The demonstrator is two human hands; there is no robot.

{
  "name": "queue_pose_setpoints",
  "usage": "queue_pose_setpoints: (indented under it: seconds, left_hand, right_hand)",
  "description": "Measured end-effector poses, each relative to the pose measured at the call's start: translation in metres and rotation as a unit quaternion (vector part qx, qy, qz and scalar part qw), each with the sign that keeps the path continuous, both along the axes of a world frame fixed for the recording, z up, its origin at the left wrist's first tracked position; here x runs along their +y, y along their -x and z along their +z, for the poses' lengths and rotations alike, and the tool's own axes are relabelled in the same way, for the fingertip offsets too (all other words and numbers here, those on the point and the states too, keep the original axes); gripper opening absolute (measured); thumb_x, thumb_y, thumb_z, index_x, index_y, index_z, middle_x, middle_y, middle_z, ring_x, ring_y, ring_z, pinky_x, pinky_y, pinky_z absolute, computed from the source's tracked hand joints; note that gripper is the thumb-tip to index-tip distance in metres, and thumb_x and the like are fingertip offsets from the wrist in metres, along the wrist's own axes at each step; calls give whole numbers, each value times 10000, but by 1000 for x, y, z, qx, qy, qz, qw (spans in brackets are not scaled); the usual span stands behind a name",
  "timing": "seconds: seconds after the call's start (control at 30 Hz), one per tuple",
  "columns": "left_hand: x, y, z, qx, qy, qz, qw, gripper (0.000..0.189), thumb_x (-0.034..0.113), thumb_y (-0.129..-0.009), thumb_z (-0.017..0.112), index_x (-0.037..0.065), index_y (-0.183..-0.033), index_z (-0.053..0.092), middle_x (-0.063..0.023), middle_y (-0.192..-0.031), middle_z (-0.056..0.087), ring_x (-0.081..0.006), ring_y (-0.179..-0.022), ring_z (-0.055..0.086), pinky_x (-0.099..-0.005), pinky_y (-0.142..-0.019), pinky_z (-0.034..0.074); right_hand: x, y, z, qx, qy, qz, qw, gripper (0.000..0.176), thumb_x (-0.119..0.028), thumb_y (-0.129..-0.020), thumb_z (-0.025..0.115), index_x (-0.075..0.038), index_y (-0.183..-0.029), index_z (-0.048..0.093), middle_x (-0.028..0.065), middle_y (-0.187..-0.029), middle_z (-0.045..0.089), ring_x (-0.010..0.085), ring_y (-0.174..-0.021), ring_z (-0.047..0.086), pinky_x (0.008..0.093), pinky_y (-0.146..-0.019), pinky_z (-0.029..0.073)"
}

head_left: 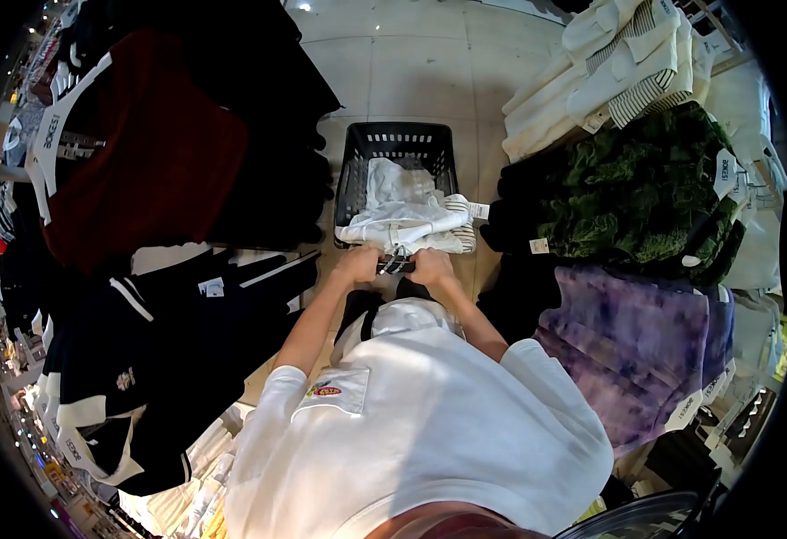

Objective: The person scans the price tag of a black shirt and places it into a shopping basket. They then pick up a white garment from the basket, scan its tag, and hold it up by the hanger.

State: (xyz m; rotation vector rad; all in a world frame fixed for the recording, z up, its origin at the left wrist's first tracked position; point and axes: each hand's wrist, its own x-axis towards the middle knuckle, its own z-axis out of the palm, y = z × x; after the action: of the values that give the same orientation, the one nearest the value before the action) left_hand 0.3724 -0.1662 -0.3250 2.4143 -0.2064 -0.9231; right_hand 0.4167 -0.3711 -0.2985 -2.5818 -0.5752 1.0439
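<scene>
A black plastic shopping basket [395,135] with slotted walls is in front of my body. White garments [402,216] are heaped in it, some with stripes, and a paper tag [479,210] sticks out over the right rim. My left hand [358,265] is wrapped around a dark handle [397,266] at the near end of the basket. My right hand [432,267] is closed around the same handle, a short gap from the left. Something black and white, too small to make out, shows between my hands.
Clothes racks line both sides. At left hang a dark red garment [155,144] and a navy one with white trim [178,332]; at right, white garments [609,72], a dark green top [636,180] and a purple tie-dye top [636,346]. A tiled floor [411,72] runs between.
</scene>
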Motion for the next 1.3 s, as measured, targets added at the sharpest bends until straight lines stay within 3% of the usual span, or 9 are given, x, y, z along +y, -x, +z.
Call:
queue_pose_setpoints:
  seconds: [0.3,0.57,0.87,1.1,1.17,1.3]
  left_hand:
    - [30,-95,1,-33,-10,-8,999,354,70,-672,613,121,-1018,673,-150,-1016,655,-322,-949,622,-419,-835,494]
    - [63,-200,11,-40,11,-36,999,358,27,-637,584,100,-972,686,-166,-958,666,-335,-913,631,-416,-800,494]
    - [87,-322,19,-52,-38,-137,988,372,108,-692,602,170,-1053,668,-163,-985,664,-338,-942,627,-422,-827,491]
    - [89,-403,16,-106,-63,-193,973,337,125,-689,618,179,-1016,676,-152,-959,671,-328,-928,633,-425,-813,495]
    - [87,-426,16,-102,-55,-193,974,292,82,-686,604,125,-966,676,-169,-946,666,-350,-931,629,-435,-829,495]
    - [81,-472,22,-121,-43,-187,974,248,102,-691,624,112,-936,668,-169,-935,669,-361,-922,632,-443,-818,499]
  right_hand:
    - [28,-78,-12,-21,-16,-56,998,302,-349,-610,683,-145,-826,735,164,-802,675,328,-795,649,411,-752,513]
    - [61,-155,-12,-55,-17,-109,992,259,-341,-610,666,-144,-767,725,161,-749,665,334,-752,647,413,-712,514]
    - [88,-247,-4,-28,4,-176,984,352,-418,-607,678,-114,-780,722,167,-789,677,327,-790,658,420,-738,523]
    - [94,-310,-14,-27,-11,-233,972,323,-372,-594,666,-112,-779,713,154,-755,675,324,-746,655,406,-691,517]
    - [94,-328,-19,-34,-12,-245,969,325,-372,-597,672,-104,-777,712,159,-761,675,327,-752,654,413,-694,516]
    - [90,-369,-22,-31,-22,-264,964,386,-401,-587,689,-91,-817,710,171,-808,678,334,-780,654,418,-715,514]
